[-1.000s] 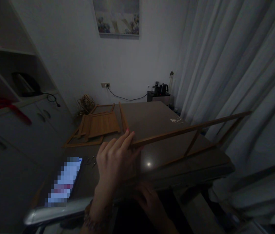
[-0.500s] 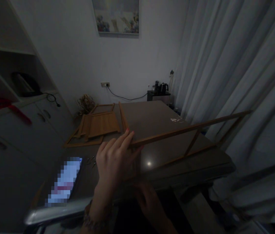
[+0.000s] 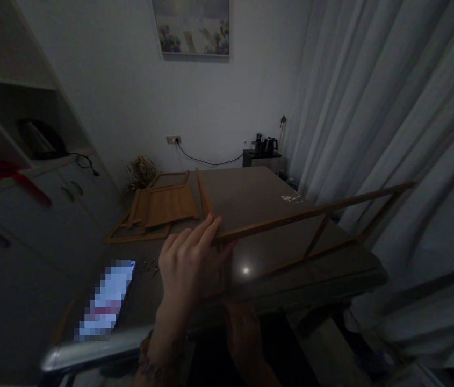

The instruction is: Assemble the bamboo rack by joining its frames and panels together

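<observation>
Left hand [image 3: 186,266]: I have thumb and fingers pinching the near end of the wooden frame [image 3: 291,219].
Wooden frame: from my grip it stretches off to the right, on edge along the table [image 3: 246,188].
Right hand [image 3: 246,336]: below that grip and slightly right, in shadow; I cannot tell whether it holds anything.
Wooden panels [image 3: 168,205]: beyond the grip, to its left.
Small metal pieces [image 3: 155,262]: just left of it.
Phone [image 3: 108,301]: farther left, screen lit.

No text or number can be read; the phone screen [image 3: 108,298] is pixelated.
</observation>
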